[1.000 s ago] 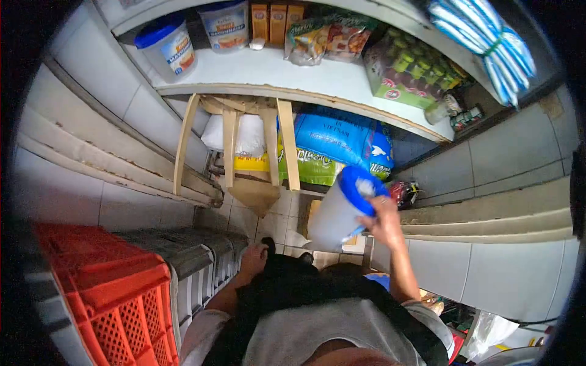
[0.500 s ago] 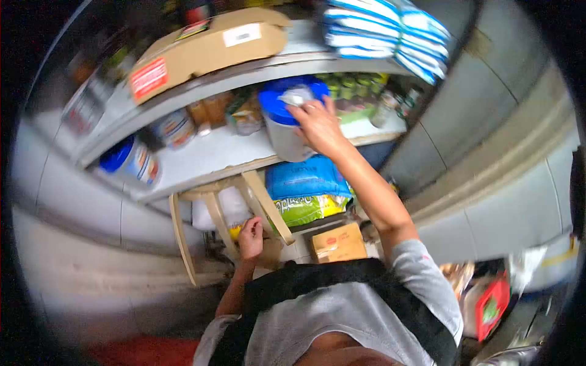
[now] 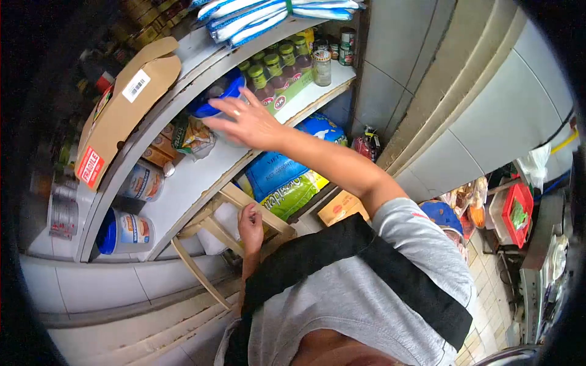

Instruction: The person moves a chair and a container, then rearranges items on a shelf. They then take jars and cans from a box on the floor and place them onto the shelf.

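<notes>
My right hand (image 3: pixel 250 124) reaches over the middle shelf, fingers spread, in front of a tub with a blue lid (image 3: pixel 223 91). The hand covers part of the tub; whether a fingertip touches it I cannot tell. Green-capped jars (image 3: pixel 271 70) stand in a carton just right of the tub, and a foil packet (image 3: pixel 194 139) lies on its left. Low down, my left hand (image 3: pixel 250 229) has its fingers curled beside a wooden stool frame (image 3: pixel 229 244); what they hold, if anything, is hidden.
A cardboard box (image 3: pixel 131 100) and tied blue-white bundles (image 3: pixel 268 17) lie on the upper shelf. Blue and green bags (image 3: pixel 284 174) and a small carton (image 3: pixel 342 208) are below. More blue-lidded tubs (image 3: pixel 131 232) stand left. A red tray (image 3: pixel 519 213) is far right.
The view has turned, so the shelves now slant more steeply. My right hand has come off the top of the blue lid, its fingers now spread in front of the tub.
</notes>
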Demonstrator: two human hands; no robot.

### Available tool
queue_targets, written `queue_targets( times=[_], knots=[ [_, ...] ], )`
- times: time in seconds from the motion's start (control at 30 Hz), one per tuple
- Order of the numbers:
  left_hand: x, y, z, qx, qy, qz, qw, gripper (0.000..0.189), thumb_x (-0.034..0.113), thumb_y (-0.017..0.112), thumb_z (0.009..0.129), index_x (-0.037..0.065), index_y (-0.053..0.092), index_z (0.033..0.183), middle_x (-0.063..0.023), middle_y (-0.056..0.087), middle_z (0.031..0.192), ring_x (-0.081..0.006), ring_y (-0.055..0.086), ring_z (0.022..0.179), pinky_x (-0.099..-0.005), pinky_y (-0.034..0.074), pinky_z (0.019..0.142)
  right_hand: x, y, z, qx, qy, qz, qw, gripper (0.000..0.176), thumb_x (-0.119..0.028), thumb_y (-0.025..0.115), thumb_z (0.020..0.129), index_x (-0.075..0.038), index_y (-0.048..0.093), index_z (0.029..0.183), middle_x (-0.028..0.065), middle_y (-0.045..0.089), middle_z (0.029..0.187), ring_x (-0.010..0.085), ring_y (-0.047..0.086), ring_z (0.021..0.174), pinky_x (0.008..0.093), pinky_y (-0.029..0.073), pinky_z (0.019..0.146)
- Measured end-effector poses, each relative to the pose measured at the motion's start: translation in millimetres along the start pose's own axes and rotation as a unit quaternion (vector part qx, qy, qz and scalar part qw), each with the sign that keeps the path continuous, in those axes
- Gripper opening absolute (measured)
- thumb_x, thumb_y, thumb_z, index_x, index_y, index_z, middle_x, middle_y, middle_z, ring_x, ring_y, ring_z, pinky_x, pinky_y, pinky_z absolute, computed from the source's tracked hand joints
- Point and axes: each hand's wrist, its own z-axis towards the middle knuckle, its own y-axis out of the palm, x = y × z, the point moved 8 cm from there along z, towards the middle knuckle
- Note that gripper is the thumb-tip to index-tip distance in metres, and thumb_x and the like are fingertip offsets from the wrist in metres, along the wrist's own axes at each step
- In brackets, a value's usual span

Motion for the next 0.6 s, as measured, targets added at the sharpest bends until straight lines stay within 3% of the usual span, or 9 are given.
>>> queue_targets(
  times=[0.1, 0.2, 0.23, 0.27, 0.3, 0.33, 0.5, 0.6],
  knots=[
    [22, -13, -6, 0.033, -0.007, 0.042, 0.999, 0.031, 0.008, 0.061, 0.082, 0.003, 0.058, 0.113, -0.015, 0.056, 0.108, -0.0239, 0.058, 0.087, -0.0325, 0.048, 0.079, -14, -6, -72, -0.123, 0.063, 0.09, 0.986, 0.049, -0.014, 0.064, 0.077, -0.015, 0.051, 0.124, 0.0152, 0.053, 0.122, 0.0341, 0.054, 0.104, 0.047, 0.041, 0.089],
    [12, -40, -3, 0.11, -0.008, 0.096, 0.989, 0.035, 0.007, 0.062, 0.08, 0.004, 0.057, 0.115, -0.0173, 0.053, 0.115, -0.0293, 0.056, 0.099, -0.0361, 0.046, 0.086, -7, 19, -230, -0.403, 0.178, 0.145, 0.886, 0.047, -0.018, 0.063, 0.081, -0.013, 0.051, 0.125, 0.0177, 0.058, 0.113, 0.0366, 0.057, 0.1, 0.0462, 0.046, 0.082],
    [8, -52, 1, 0.129, 0.008, 0.144, 0.981, 0.037, 0.007, 0.062, 0.079, 0.004, 0.056, 0.116, -0.0184, 0.051, 0.118, -0.032, 0.054, 0.106, -0.0381, 0.045, 0.09, -10, 17, -285, -0.69, 0.227, 0.097, 0.68, 0.044, -0.024, 0.064, 0.081, -0.01, 0.053, 0.122, 0.0209, 0.058, 0.112, 0.0383, 0.058, 0.1, 0.0462, 0.047, 0.08],
    [28, -74, 6, 0.16, 0.03, 0.164, 0.973, 0.04, 0.008, 0.064, 0.079, 0.005, 0.055, 0.118, -0.0195, 0.05, 0.12, -0.0346, 0.05, 0.112, -0.0404, 0.042, 0.095, -11, 2, -331, -0.679, 0.152, 0.196, 0.691, 0.045, -0.03, 0.065, 0.08, -0.009, 0.056, 0.119, 0.0234, 0.059, 0.112, 0.0383, 0.059, 0.102, 0.0461, 0.049, 0.08],
    [60, -99, 14, 0.187, 0.054, 0.186, 0.963, 0.044, 0.009, 0.065, 0.078, 0.005, 0.053, 0.12, -0.0207, 0.049, 0.123, -0.0373, 0.046, 0.118, -0.0426, 0.039, 0.099, -9, -19, -359, -0.657, 0.156, 0.113, 0.729, 0.048, -0.036, 0.066, 0.078, -0.009, 0.058, 0.118, 0.0229, 0.06, 0.109, 0.0372, 0.059, 0.102, 0.0457, 0.049, 0.08],
    [91, -123, 17, 0.254, 0.081, 0.223, 0.938, 0.048, 0.009, 0.066, 0.078, 0.006, 0.051, 0.123, -0.0213, 0.046, 0.126, -0.0384, 0.044, 0.12, -0.0447, 0.037, 0.1, 0, -13, -416, -0.731, 0.188, 0.156, 0.638, 0.062, -0.049, 0.065, 0.077, -0.016, 0.052, 0.128, 0.0208, 0.06, 0.117, 0.0352, 0.057, 0.109, 0.0444, 0.045, 0.093],
    [239, -223, 39, 0.44, 0.242, 0.361, 0.786, 0.067, 0.018, 0.075, 0.072, 0.008, 0.045, 0.131, -0.0193, 0.037, 0.138, -0.0401, 0.034, 0.127, -0.0488, 0.028, 0.105, 44, -51, -498, -0.702, 0.283, 0.099, 0.646, 0.057, -0.043, 0.06, 0.083, -0.012, 0.049, 0.13, 0.0229, 0.063, 0.104, 0.0378, 0.061, 0.098, 0.0446, 0.048, 0.083],
    [292, -249, 71, 0.393, 0.279, 0.474, 0.737, 0.074, 0.02, 0.077, 0.069, 0.014, 0.042, 0.135, -0.0164, 0.036, 0.139, -0.0386, 0.034, 0.128, -0.0506, 0.029, 0.104, 49, -65, -470, -0.672, 0.262, 0.048, 0.691, 0.049, -0.036, 0.058, 0.086, -0.013, 0.051, 0.129, 0.0221, 0.065, 0.09, 0.0383, 0.063, 0.086, 0.0452, 0.05, 0.075]
  ],
)
